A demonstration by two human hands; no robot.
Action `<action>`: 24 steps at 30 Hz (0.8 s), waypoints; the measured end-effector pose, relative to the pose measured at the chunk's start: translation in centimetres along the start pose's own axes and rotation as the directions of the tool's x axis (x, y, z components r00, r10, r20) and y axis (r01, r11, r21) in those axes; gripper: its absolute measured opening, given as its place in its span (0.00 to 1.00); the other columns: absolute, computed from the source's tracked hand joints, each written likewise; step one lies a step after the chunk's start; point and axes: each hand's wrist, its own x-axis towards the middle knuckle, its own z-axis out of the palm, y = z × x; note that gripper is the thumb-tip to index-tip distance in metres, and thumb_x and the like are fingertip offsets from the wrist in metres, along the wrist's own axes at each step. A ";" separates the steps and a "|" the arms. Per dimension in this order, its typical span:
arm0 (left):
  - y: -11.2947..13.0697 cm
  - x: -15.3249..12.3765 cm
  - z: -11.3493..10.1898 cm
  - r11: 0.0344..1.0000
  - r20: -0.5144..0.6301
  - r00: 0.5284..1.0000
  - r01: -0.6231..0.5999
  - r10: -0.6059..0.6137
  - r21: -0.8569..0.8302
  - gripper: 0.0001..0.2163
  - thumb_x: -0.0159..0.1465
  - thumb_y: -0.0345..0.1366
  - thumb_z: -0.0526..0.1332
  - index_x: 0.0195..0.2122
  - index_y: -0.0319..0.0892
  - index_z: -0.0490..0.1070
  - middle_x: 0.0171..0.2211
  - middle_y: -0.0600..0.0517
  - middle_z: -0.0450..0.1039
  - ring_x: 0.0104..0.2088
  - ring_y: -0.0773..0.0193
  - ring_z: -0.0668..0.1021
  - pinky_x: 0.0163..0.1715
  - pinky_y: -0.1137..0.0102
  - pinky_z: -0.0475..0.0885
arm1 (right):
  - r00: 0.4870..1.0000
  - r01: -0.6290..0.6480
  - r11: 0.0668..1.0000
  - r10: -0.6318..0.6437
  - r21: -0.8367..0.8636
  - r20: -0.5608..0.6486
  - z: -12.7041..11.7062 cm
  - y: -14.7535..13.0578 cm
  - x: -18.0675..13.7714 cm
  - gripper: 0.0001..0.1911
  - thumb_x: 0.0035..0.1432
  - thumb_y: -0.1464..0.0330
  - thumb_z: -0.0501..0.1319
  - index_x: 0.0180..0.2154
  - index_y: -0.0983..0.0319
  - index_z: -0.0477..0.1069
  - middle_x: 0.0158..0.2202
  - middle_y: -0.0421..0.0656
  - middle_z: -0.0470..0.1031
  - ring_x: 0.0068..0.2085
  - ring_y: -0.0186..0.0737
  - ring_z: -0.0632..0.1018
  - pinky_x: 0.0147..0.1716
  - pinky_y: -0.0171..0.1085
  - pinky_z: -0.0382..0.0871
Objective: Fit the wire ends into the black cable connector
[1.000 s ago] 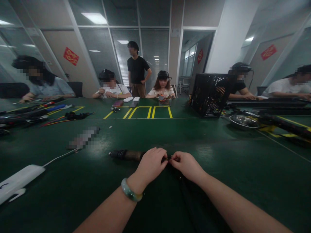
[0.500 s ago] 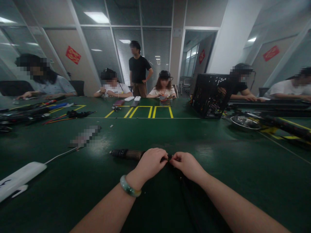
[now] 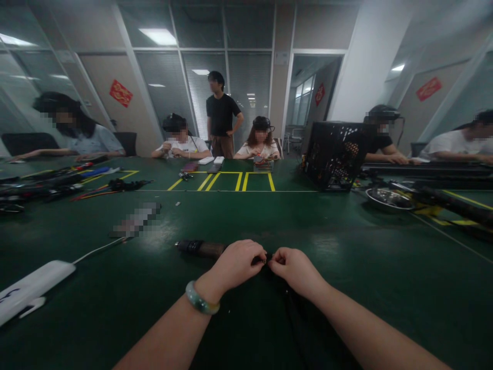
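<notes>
In the middle of the near table, my left hand (image 3: 239,266) and my right hand (image 3: 297,270) face each other with their fingertips almost touching. Both are closed in a pinch. Whatever lies between the fingertips is small and dark, and I cannot make it out. A dark cylindrical tool (image 3: 200,248) with a metal tip lies on its side, the tip towards the left. Its right end disappears behind my left hand. Below my right hand, a long black item (image 3: 298,313) runs down towards the front edge, hard to make out against the table.
Left of my hands, a white power bank (image 3: 38,290) has a cable leading to a blurred flat object (image 3: 138,219). Tangled cables (image 3: 42,186) lie farther left. A black computer case (image 3: 331,154) and a metal bowl (image 3: 389,199) stand at right. Several people sit opposite; one person (image 3: 223,115) stands.
The view has tilted slightly, so the scene sits a little lower. My hands stay pinched together near the tool, with only a slight shift of the fingers.
</notes>
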 end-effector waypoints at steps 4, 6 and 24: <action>0.1 -0.1 0.1 0.999 0.011 0.999 0.040 -0.040 -0.011 0.05 0.62 0.36 0.61 0.39 0.45 0.72 0.39 0.52 0.74 0.41 0.61 0.74 0.45 0.65 0.67 | 1.000 0.003 1.000 -0.003 0.012 0.005 -0.1 0.1 0.0 0.08 0.56 0.65 0.60 0.30 0.61 0.74 0.27 0.38 0.76 0.28 0.34 0.75 0.24 0.30 0.59; 0.2 -0.2 0.1 0.998 0.005 0.998 0.061 -0.061 -0.017 0.06 0.62 0.37 0.61 0.39 0.45 0.71 0.39 0.52 0.73 0.41 0.61 0.74 0.44 0.65 0.68 | 1.000 0.008 1.000 -0.008 0.022 0.014 -0.2 0.0 0.0 0.08 0.57 0.65 0.60 0.30 0.61 0.75 0.27 0.39 0.76 0.28 0.35 0.75 0.24 0.30 0.59; 0.8 -0.1 0.0 0.995 -0.062 0.993 0.103 -0.104 -0.015 0.05 0.61 0.37 0.62 0.36 0.45 0.70 0.38 0.53 0.74 0.40 0.61 0.75 0.43 0.66 0.68 | 1.000 0.003 0.998 -0.004 0.056 0.006 0.0 0.2 0.2 0.08 0.58 0.65 0.59 0.31 0.62 0.72 0.28 0.39 0.75 0.29 0.35 0.74 0.25 0.30 0.60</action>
